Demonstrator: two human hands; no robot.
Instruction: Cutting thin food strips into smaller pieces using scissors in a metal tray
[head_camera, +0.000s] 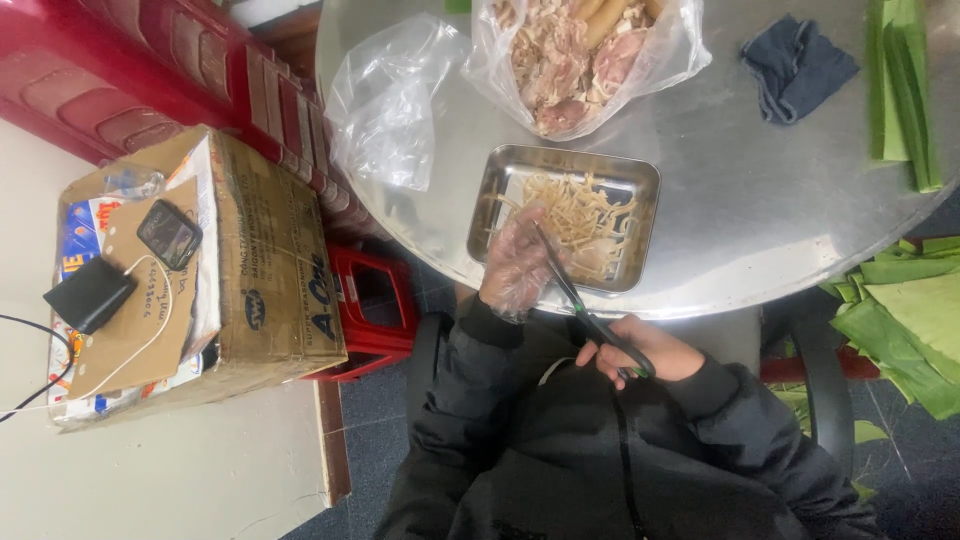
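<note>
I see the scissors (590, 320) angled over the near edge of the metal tray (640, 180), tips reaching the pale shredded strips (580, 225) lying in it. My worry: the blades pass right beside the gloved left hand (515, 268), so a careless snip could nick glove or finger. That hand curls over the tray's near left corner; what it pinches I cannot tell. The right hand (645, 352), below the tray, is closed around the handles.

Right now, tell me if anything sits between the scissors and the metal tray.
Nothing visible does. The scissors, in the right hand, already reach over the metal tray rim, where the gloved left hand holds a strip.
</note>
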